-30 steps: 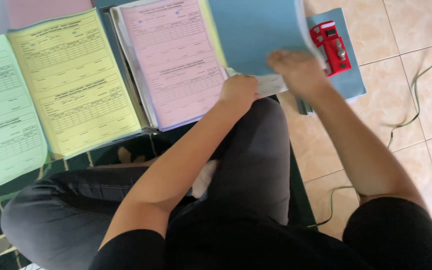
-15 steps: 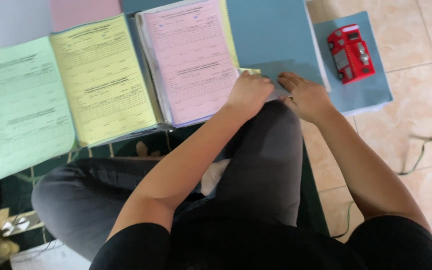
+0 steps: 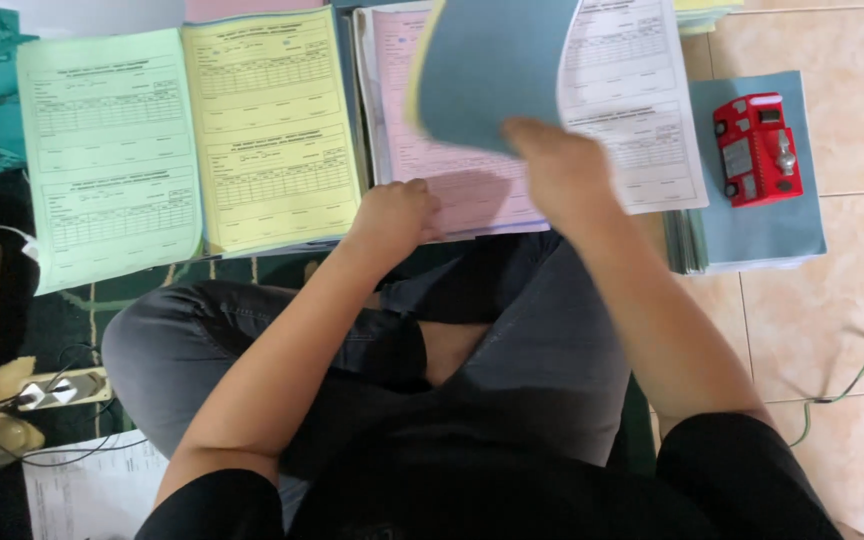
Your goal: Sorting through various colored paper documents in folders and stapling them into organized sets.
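- Fingers (image 3: 524, 130) of right hand (image 3: 552, 165) clenched on the lower edge of a flexed blue-grey paper sheet (image 3: 492, 70), held up in the air over the row of forms.
- Fingers (image 3: 418, 190) of left hand (image 3: 397, 210) curled on the lower part of the pink printed form stack (image 3: 452, 190); pinching a page or only pressing it down, cannot tell.
- Lying side by side on the floor: pale green printed form (image 3: 107, 160), yellow printed form (image 3: 272, 130), the pink stack, then a white printed form (image 3: 642, 110) partly hidden under the raised sheet.
- Off to the right, well apart from both hands: red boxy stapler-like tool (image 3: 757, 150) resting on a pile of blue-grey sheets (image 3: 762, 225).
- Step in hand, by the look of it: moving one cover sheet across the laid-out forms.
- Next move calls for a steady pink stack and squared edges before letting go.
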